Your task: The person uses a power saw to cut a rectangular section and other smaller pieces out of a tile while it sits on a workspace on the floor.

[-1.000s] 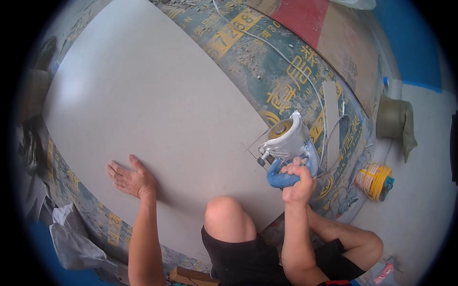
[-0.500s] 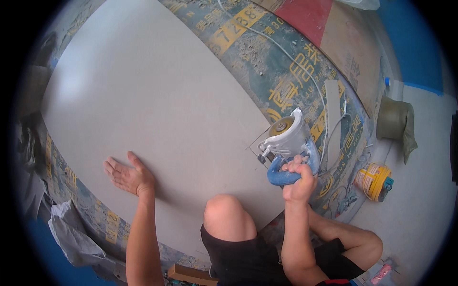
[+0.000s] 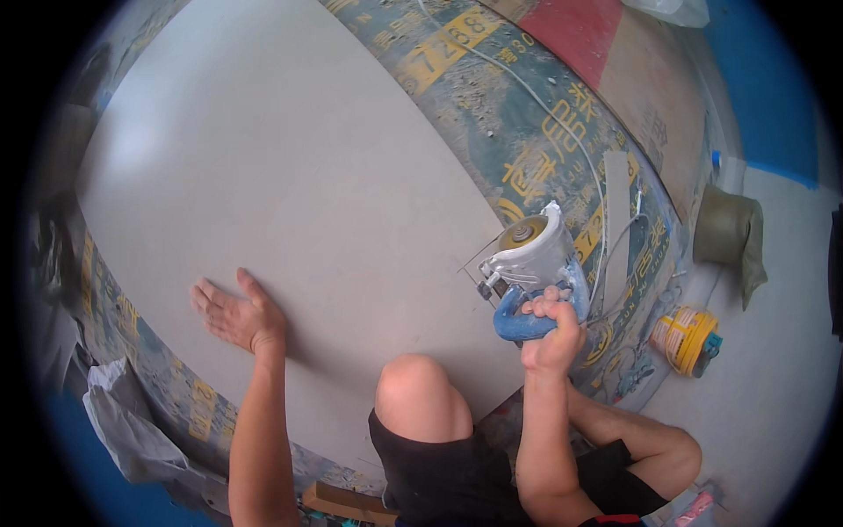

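Note:
A large pale grey tile (image 3: 290,184) lies flat across the left and middle. My left hand (image 3: 237,314) rests on its near left part, palm down with the fingers spread. My right hand (image 3: 555,334) grips the blue handle of a handheld tile saw (image 3: 537,255) at the tile's right edge. The saw has a dusty metal guard and a round, brownish-yellow disc showing at its top. Thin lines are marked on the tile beside the saw, next to a square cutout or outline partly hidden by it.
Green protective sheeting (image 3: 461,110) with dust and grit lies under the tile. A pale cable (image 3: 549,114) runs over it, beside a narrow tile strip (image 3: 617,211). Farther right are a yellow tub (image 3: 683,338) and an olive bag-like thing (image 3: 729,230). Crumpled grey plastic (image 3: 132,430) lies lower left.
The view has shifted slightly, so the sheeting and strip appear a little farther right. My left hand stays flat on the tile, and my right hand keeps its grip on the saw.

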Tool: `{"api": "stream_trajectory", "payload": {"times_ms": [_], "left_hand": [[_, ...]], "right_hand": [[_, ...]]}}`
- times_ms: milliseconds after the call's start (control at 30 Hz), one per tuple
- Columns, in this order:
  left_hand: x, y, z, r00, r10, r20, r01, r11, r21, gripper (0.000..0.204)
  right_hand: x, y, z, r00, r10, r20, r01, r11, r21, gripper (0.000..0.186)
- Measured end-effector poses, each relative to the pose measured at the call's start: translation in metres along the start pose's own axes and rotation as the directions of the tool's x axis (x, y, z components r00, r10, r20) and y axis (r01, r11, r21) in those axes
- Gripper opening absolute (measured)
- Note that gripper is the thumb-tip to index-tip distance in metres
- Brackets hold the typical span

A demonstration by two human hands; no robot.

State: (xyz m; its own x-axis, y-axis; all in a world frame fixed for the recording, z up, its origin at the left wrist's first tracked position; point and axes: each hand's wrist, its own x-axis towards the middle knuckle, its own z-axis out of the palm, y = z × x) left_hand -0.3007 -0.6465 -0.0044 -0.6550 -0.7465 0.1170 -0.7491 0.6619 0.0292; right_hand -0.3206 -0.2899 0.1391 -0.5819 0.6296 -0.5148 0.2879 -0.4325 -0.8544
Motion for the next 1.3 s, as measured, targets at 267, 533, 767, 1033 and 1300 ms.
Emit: {"api": "stream_trajectory", "payload": {"times_ms": [267,533,767,1033,1300], "left_hand": [[0.000,0.001,-0.001,1.000,-0.004,0.016,0.005,1.000,-0.021,0.079],[-0.001,0.000,0.000,1.000,0.003,0.009,-0.003,1.000,-0.014,0.080],[-0.001,0.001,0.000,1.000,-0.010,0.016,0.010,1.000,-0.012,0.081],[-0.001,0.000,0.000,1.000,-0.001,0.011,0.001,1.000,0.001,0.081],[-0.001,0.001,0.001,1.000,-0.008,0.024,0.008,1.000,-0.004,0.081]], "right_hand": [[-0.001,0.002,0.000,1.000,0.012,-0.011,-0.012,1.000,0.011,0.012],[-0.003,0.003,0.001,1.000,0.006,0.003,-0.006,1.000,0.017,0.011],[-0.007,0.004,0.006,0.999,0.022,-0.030,-0.021,0.999,0.027,0.011],[-0.008,0.005,0.005,0.999,0.040,-0.020,-0.040,0.999,0.033,0.012],[-0.005,0.008,0.000,0.999,0.042,-0.003,-0.041,0.999,0.031,0.014]]}}
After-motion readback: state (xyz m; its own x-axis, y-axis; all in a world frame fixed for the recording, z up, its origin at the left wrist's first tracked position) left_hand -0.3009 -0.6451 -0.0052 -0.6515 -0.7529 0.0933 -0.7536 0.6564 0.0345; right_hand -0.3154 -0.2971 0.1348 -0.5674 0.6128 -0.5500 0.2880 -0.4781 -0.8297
